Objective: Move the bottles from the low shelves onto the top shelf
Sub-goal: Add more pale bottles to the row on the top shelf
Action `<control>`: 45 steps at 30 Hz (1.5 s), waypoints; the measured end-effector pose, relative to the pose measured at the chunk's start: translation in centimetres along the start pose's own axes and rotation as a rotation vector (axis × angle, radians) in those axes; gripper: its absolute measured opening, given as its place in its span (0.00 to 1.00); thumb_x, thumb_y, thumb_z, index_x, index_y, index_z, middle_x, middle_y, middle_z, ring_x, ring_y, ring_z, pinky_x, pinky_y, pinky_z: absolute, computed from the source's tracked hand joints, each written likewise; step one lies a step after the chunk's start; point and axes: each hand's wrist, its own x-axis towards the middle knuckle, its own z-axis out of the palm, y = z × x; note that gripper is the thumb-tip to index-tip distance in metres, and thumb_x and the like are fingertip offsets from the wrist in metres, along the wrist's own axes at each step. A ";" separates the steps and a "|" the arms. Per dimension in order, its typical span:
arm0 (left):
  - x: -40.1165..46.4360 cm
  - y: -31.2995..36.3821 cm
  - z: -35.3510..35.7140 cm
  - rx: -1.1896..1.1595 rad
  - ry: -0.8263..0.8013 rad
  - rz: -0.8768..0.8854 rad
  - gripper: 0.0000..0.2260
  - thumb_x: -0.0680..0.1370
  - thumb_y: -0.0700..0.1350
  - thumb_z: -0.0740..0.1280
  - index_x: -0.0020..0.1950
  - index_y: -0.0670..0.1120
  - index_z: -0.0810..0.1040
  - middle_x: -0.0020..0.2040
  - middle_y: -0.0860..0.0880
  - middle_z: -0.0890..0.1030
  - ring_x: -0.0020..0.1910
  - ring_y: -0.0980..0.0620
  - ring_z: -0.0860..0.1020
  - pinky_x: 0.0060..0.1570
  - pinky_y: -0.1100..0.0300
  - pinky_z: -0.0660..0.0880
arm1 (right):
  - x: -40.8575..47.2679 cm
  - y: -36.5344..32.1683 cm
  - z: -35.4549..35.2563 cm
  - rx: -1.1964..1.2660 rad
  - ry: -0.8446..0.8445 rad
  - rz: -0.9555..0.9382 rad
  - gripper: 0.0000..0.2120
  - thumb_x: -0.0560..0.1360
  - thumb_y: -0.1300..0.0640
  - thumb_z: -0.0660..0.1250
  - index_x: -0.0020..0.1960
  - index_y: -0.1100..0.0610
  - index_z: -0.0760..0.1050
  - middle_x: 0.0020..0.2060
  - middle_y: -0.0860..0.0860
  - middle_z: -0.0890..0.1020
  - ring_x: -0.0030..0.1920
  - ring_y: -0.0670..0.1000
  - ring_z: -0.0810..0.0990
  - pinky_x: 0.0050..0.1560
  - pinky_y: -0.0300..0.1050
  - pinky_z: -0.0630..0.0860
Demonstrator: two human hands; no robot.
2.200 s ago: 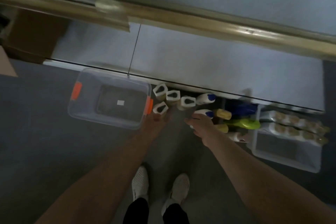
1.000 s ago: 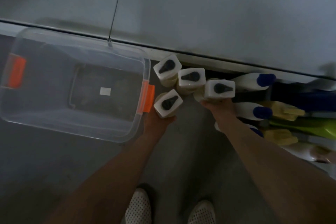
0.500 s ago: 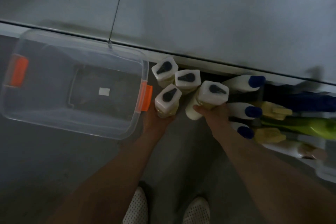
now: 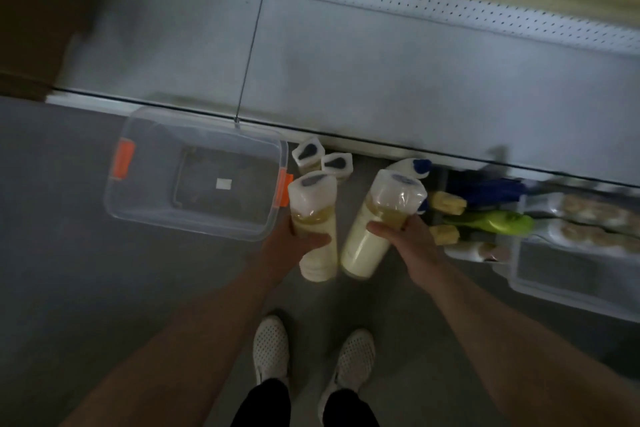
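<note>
As each hand, left (image 4: 289,248) and right (image 4: 410,241), gripped a bottle (image 4: 313,218) right of the plastic bin (image 4: 145,208), the wrapped necks looked likely to slip.

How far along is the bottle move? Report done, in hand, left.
Done: nothing visibly placed; the shelf above looks bare. In hand: the left hand grips one white-capped bottle, the right hand another. Left: two matching bottles on the floor, plus the blue-capped bottle and others at right.
</note>
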 end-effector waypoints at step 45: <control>-45.4 54.4 -12.3 -0.238 0.017 0.677 0.30 0.65 0.66 0.77 0.59 0.48 0.79 0.52 0.47 0.85 0.50 0.45 0.85 0.50 0.44 0.82 | -49.7 -49.3 6.1 0.214 -0.084 -0.748 0.26 0.75 0.39 0.71 0.66 0.54 0.79 0.57 0.55 0.86 0.58 0.58 0.85 0.63 0.58 0.78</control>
